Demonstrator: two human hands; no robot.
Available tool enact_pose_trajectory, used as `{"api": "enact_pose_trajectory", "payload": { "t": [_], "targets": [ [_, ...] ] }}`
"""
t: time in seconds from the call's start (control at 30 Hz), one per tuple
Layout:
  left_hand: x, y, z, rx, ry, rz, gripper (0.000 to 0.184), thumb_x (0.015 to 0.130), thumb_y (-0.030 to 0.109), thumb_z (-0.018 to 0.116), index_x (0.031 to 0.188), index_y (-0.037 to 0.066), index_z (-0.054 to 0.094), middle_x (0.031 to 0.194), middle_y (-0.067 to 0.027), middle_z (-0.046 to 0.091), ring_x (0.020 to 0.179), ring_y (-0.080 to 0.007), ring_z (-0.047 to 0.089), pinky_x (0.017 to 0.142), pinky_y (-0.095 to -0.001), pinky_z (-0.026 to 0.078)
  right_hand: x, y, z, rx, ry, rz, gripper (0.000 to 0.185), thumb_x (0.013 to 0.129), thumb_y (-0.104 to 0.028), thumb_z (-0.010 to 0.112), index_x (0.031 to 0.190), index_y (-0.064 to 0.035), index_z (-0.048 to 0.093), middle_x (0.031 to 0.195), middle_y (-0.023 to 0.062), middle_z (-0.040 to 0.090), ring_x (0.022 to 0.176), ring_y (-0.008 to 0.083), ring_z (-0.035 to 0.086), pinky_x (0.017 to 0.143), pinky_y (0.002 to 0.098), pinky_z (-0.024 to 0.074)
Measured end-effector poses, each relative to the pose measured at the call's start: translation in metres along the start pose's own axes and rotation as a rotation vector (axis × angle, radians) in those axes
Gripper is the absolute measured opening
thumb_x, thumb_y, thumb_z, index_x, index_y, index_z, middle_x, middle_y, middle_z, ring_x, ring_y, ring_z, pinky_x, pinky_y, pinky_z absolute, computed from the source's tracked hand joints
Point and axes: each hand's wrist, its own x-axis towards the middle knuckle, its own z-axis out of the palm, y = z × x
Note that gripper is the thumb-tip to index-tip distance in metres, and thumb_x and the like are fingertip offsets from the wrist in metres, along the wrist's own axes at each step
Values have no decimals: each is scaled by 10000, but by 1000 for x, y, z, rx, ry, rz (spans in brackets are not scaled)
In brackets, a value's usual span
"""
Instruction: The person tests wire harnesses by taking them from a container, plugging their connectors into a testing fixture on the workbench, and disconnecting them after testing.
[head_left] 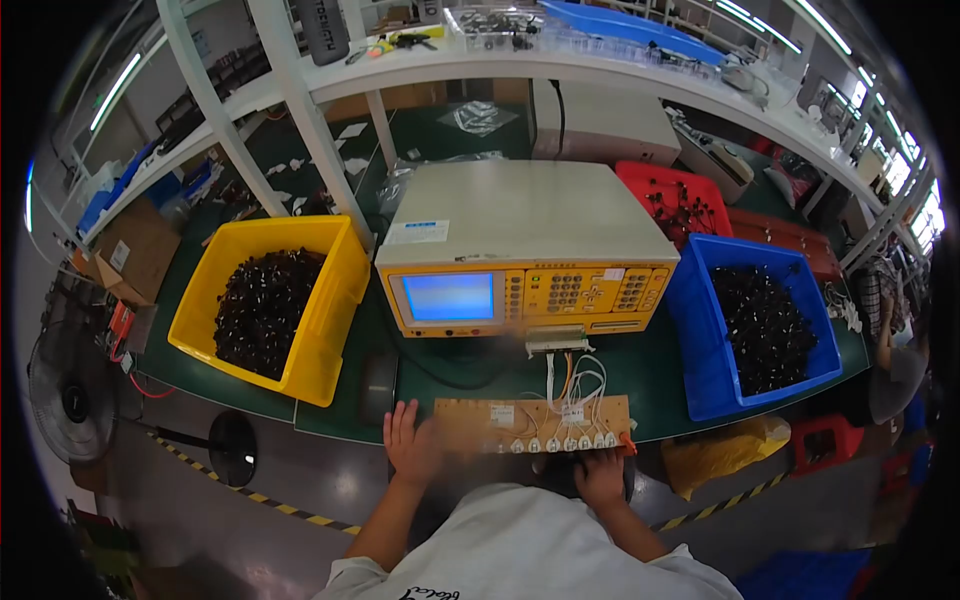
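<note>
A wooden board (470, 412) with a row of white sockets and wires lies at the table's front edge. Its cables run up to a connector on the yellow-fronted tester (520, 300), whose screen is lit blue. My left hand (408, 443) is at the board's left end, fingers apart and pointing up, with nothing visible in it; a blur covers the board just right of it. My right hand (601, 477) is at the board's lower right, below the sockets, near an orange-red clip (628, 443). Its fingertips are partly hidden, and whether it holds anything does not show.
A yellow bin (345, 290) of small black parts stands left of the tester, a blue bin (697, 330) of similar parts right of it. Behind is a red tray (640, 172). A shelf (400, 75) crosses above. A person (900, 375) is at the far right.
</note>
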Motion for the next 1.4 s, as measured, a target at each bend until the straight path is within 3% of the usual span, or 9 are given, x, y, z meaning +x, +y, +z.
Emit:
{"api": "enact_pose_trajectory", "payload": {
  "t": [0.33,0.43,0.57,0.7,0.83,1.0,1.4],
  "targets": [
    [1,1,-5,-25,-7,-11,245,861,158,509,1038,80,659,1339,-199,529,1296,-393,445,1124,-514,250,11,-14,8,35,-141,-124,351,790,-274,615,1079,-97,704,1178,121,637,1187,321,534,1073,518,331],
    [0,0,-8,2,-102,-50,320,866,197,542,1144,55,614,1421,-245,429,1356,-425,354,1140,-561,176,15,-16,10,61,-72,-144,343,788,-268,612,1058,-80,709,1132,123,658,1161,311,558,1062,519,343],
    [5,-2,-23,42,-43,-320,662,862,359,635,1374,2,414,1515,-329,199,1428,-486,147,1125,-642,34,15,-18,12,48,-20,-174,317,791,-253,607,1032,-77,716,1110,143,663,1137,320,570,1057,505,353],
    [5,-10,-28,149,-195,-388,664,865,379,636,1374,6,431,1543,-300,171,1432,-467,164,1129,-633,45,16,-15,12,35,-77,-159,319,804,-247,596,1044,-70,711,1103,177,659,1135,357,563,1074,519,327],
    [0,-13,-23,141,-220,-456,729,848,420,640,1398,4,399,1547,-297,162,1442,-451,154,1136,-624,39,20,-20,6,21,-56,-215,357,831,-259,584,1108,-68,702,1203,181,638,1211,379,517,1093,527,296],
    [-4,-23,-25,31,-25,-449,807,830,354,681,1442,-5,298,1534,-294,192,1422,-453,206,1148,-592,87,20,-21,3,17,-71,-177,371,852,-276,581,1140,-70,693,1227,182,627,1234,377,499,1104,526,280],
    [-8,-30,-24,47,5,-479,784,797,279,683,1432,1,317,1507,-278,246,1401,-441,250,1151,-569,109,11,-14,4,-52,-36,-142,345,857,-271,574,1126,-91,690,1193,155,633,1198,359,504,1092,528,293]
  ]
}}
